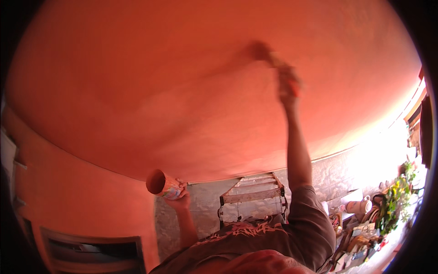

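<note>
My right hand (288, 84) is raised high with the arm stretched out, closed round the handle of a paintbrush (261, 51). Motion smears both the hand and the brush. The dark bristles meet or nearly meet a broad orange painted surface (182, 73); I cannot tell which. Lower and to the left, my left hand (181, 197) grips a paint can (169, 189) from the side. The can is tilted, its round mouth toward the upper left and its outside streaked with orange; its contents do not show.
Below me stands a stepladder (252, 197) with wooden rungs on a patterned floor (200, 203). An orange side wall (91, 196) with a dark framed opening (93, 251) lies at left. At right are a light jug (359, 206), piled odds and ends, and a leafy plant (397, 201) beside bright light.
</note>
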A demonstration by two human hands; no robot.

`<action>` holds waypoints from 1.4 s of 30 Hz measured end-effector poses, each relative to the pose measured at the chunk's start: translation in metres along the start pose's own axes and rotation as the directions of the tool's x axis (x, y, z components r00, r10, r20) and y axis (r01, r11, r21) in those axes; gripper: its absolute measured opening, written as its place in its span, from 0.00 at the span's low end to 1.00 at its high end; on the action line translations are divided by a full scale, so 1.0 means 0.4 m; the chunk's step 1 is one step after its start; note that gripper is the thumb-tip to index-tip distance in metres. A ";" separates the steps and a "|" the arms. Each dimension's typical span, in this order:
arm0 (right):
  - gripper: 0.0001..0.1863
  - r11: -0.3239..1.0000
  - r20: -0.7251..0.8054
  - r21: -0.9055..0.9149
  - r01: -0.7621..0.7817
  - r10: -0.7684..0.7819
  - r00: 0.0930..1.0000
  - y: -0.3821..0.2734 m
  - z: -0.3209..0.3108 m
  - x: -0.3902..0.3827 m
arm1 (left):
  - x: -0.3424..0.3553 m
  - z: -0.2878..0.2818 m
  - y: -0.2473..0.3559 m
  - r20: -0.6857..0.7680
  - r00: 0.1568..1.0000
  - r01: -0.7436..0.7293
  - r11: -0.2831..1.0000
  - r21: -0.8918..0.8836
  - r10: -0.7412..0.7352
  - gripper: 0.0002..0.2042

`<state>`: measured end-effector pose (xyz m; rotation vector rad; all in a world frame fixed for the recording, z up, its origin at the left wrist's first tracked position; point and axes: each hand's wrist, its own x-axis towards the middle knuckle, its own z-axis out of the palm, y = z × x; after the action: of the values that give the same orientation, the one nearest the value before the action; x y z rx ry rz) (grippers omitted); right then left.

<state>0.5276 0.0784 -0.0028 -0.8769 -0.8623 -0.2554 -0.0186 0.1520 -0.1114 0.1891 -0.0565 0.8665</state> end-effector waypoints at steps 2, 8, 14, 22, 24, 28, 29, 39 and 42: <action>0.13 0.886 -0.140 -0.450 0.115 -0.197 0.970 -0.086 -0.156 0.079 | -0.007 -0.032 0.001 -0.041 0.998 -0.048 0.999 -0.001 0.048 0.34; 0.15 0.904 -0.174 -0.054 0.423 -0.426 0.888 -0.130 -0.102 0.113 | -0.009 -0.098 0.004 -0.120 0.984 -0.133 0.991 -0.019 0.130 0.38; 0.08 0.789 0.232 -0.443 0.426 -0.357 0.905 -0.241 0.500 -0.119 | 0.003 -0.076 0.011 -0.137 0.982 -0.135 0.991 -0.023 0.131 0.36; 0.09 0.954 0.349 -0.222 0.200 -0.114 0.930 -0.178 0.386 -0.083 | 0.030 -0.026 -0.014 -0.118 0.990 -0.076 0.997 0.027 0.079 0.34; 0.10 0.918 0.134 -0.254 0.303 -0.277 0.951 -0.258 0.249 0.016 | 0.020 -0.022 -0.001 -0.098 0.991 -0.093 0.995 0.036 0.096 0.34; 0.03 0.730 -0.218 -0.642 0.233 -0.466 0.858 -0.308 -0.001 0.106 | 0.010 -0.069 -0.005 -0.175 0.980 -0.096 0.995 0.028 0.100 0.35; 0.03 0.739 -0.265 -0.651 0.171 -0.432 0.862 -0.310 0.003 0.100 | 0.010 -0.084 -0.007 -0.174 0.979 -0.102 0.994 0.028 0.105 0.35; 0.07 0.754 0.211 -0.532 0.385 -0.322 0.923 -0.308 0.669 -0.122 | -0.023 -0.163 -0.035 -0.238 0.954 -0.185 0.983 0.004 0.181 0.36; 0.14 0.781 0.406 -0.322 0.535 -0.396 0.823 -0.282 0.878 -0.188 | -0.031 -0.175 -0.035 -0.234 0.947 -0.223 0.975 0.010 0.219 0.36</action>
<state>0.2250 0.2634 0.1235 -1.1142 -1.3656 -0.7867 -0.0177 0.1471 -0.1839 0.0644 0.1383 1.1068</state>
